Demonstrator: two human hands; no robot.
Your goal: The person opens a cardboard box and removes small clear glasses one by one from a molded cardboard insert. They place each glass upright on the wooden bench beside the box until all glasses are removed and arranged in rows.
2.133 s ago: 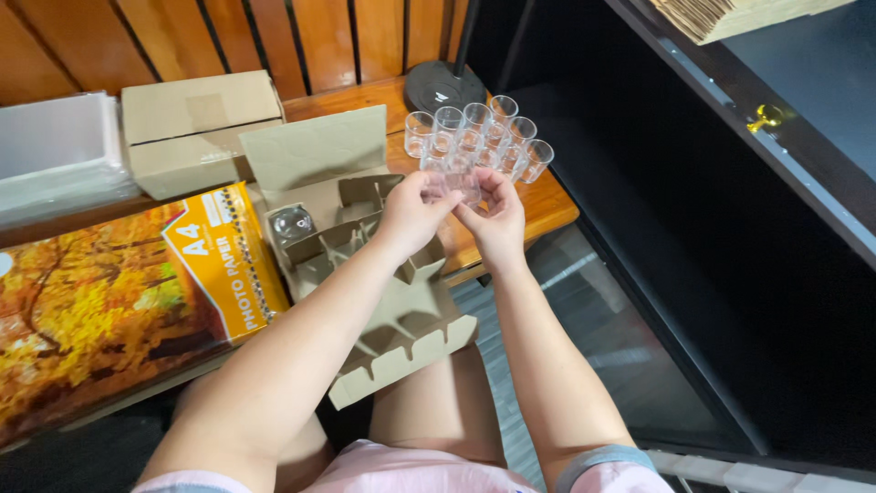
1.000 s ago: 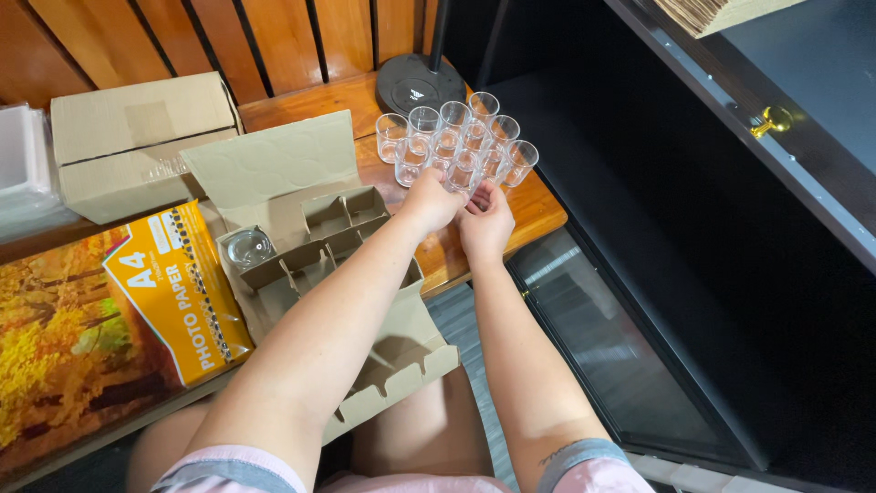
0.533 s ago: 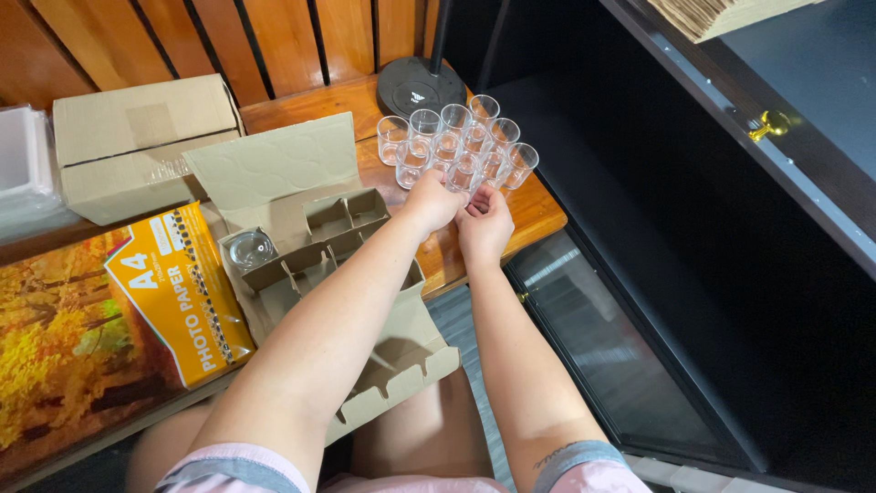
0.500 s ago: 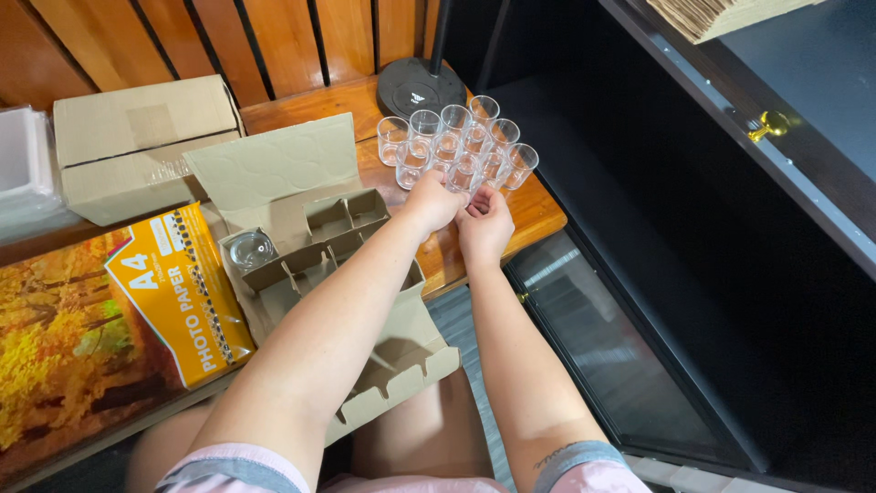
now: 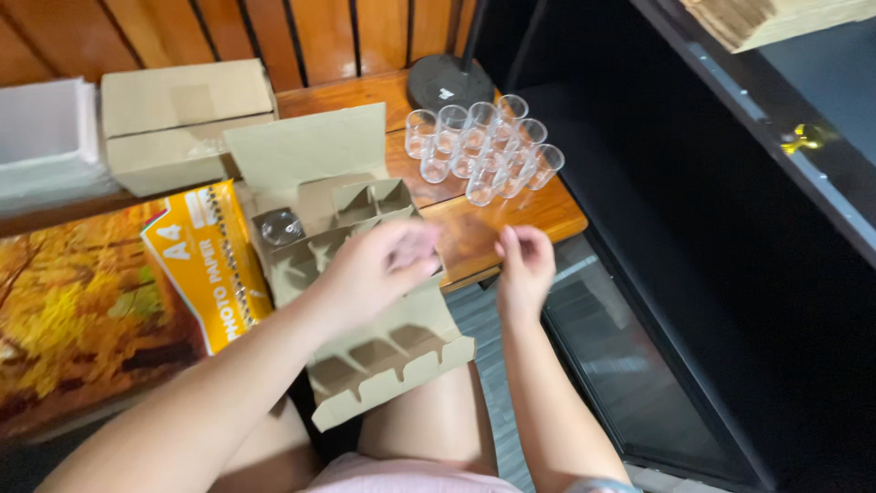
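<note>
Now that you've pulled both hands back from the cluster of clear glasses [image 5: 482, 146] at the table's far right corner, your left hand [image 5: 379, 269] hovers empty and loosely curled over the divided carton [image 5: 351, 265], your right hand [image 5: 523, 265] open and empty

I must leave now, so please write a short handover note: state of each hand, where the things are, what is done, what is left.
Left hand: blurred, over the open cardboard divider box; grip cannot be told.
Right hand: open, empty, at the front edge of the wooden table.
Cluster of small clear glasses: upright together at the table's back, beside a dark round base.
Done: one glass sits in a divider cell.
Left: the other visible cells are empty; the cluster stands outside the box.
</note>
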